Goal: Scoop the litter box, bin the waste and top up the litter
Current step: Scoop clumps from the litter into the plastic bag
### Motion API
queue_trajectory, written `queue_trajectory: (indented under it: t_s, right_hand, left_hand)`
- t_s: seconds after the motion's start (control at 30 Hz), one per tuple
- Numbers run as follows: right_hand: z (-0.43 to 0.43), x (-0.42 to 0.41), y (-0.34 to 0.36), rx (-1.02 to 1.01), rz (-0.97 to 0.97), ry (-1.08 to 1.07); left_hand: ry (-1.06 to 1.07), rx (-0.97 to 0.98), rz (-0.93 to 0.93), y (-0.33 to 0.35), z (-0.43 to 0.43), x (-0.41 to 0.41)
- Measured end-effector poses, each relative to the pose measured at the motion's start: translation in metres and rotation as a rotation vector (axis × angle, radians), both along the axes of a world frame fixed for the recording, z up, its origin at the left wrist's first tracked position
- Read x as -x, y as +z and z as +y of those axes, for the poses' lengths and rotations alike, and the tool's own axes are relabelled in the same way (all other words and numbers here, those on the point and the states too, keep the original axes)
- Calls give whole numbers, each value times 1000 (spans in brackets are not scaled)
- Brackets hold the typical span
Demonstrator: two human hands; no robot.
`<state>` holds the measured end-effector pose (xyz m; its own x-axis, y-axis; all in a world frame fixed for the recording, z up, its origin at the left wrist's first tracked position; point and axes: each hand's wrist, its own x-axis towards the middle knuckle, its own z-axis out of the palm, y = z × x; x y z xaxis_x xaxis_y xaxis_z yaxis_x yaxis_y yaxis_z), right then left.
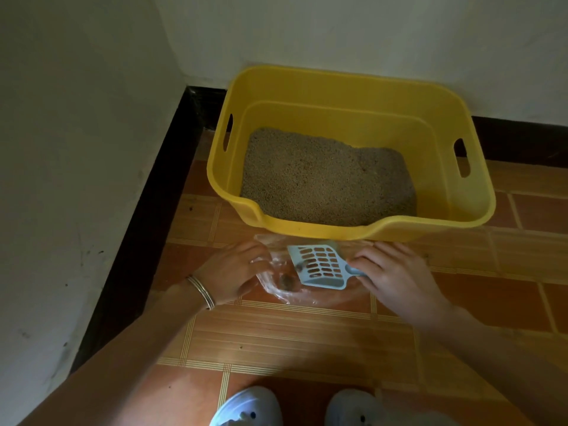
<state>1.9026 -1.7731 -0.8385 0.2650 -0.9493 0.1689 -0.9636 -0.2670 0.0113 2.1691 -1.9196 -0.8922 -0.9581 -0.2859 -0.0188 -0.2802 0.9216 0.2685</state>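
Left hand (233,272), with thin metal bangles (201,292) at the wrist whose count is hard to read, pinches the edge of one clear plastic bag (295,298) that lies on the tiled floor (292,333) between the two hands. Just right of its fingers, one dark clump of waste (286,281) sits inside the bag. Next comes the single pale blue scoop (319,265), held over the bag; its long axis runs left to right, the slotted blade pointing left toward the left hand and the handle pointing right. A smaller dark bit (298,267) rests at the blade's left edge. Right hand (396,275) grips that handle, fingers curled around it. Beyond both hands stands one yellow litter box (338,84), long side left to right, its low lip facing the person, one handle slot in each end wall, and brown litter (325,179) covering the bottom. Nearer than the hands are two white shoes (246,407).
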Motion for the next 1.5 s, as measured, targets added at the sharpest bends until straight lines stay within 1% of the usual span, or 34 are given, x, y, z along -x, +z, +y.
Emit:
queue_trajectory:
  t_s: [0.2,0.3,0.37,0.43,0.53,0.63,0.7,0.77,0.83,0.9,1.0,1.17,1.33,1.5]
  right_hand:
    - [1,5,-5,7,4,31]
    - [2,4,-3,-39,-33,11]
    - [3,4,5,-50,-110,-48]
    - [5,7,16,-52,-250,-129]
    - [5,20,39,-88,-456,-228]
    - [-1,38,68,-95,-551,-271]
    - [-11,54,82,-62,-616,-324]
    - [-26,74,88,-38,-630,-393]
    - [-42,98,84,-59,-555,-432]
    - [-58,120,76,-93,-437,-449]
    - [-81,146,63,-126,-302,-453]
    - [-122,175,52,-209,-11,-301]
    - [-160,194,54,-317,280,-225]
    - [-189,205,56,-356,461,-168]
  left_hand:
    - [-13,-12,29,-1,-2,1]
    - [-20,7,44,3,-1,3]
    - [-44,-10,83,7,-1,5]
    - [-74,-5,134,16,-3,7]
    - [-98,52,212,38,-10,12]
    - [-103,111,252,59,-22,18]
    - [-97,131,243,67,-33,25]
    - [-91,134,217,69,-45,33]
    - [-66,99,204,68,-58,41]
    - [-38,71,202,64,-68,46]
    - [-32,89,196,61,-79,56]
    - [-34,105,164,63,-83,74]
    - [-31,93,115,59,-81,75]
    - [18,-7,24,40,-87,70]
